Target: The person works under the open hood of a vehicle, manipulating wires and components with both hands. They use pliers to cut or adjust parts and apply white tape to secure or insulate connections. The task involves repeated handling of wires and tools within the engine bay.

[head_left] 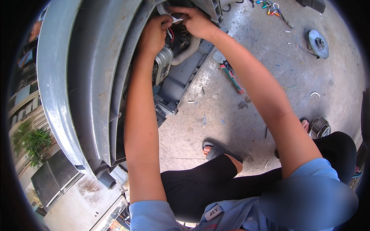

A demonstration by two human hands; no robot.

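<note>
Both my hands are inside the cavity behind a large curved grey panel (96,57). My left hand (152,35) pinches a narrow white strip (176,20) between thumb and fingers. My right hand (197,24) closes on the other end of this strip, its index finger reaching out toward the left. Just beneath my fingers run thin red and white wires (171,35). A beige corrugated hose (188,53) curves below them, beside a ribbed silver metal part (163,63). Whatever the strip joins is too small to make out.
On the concrete floor to the right lie a red-and-green-handled tool (232,78), a round metal disc with a hub (319,44) and several small coloured pieces (272,8). Wire scraps are scattered around. A round metal part (320,128) lies by my right foot.
</note>
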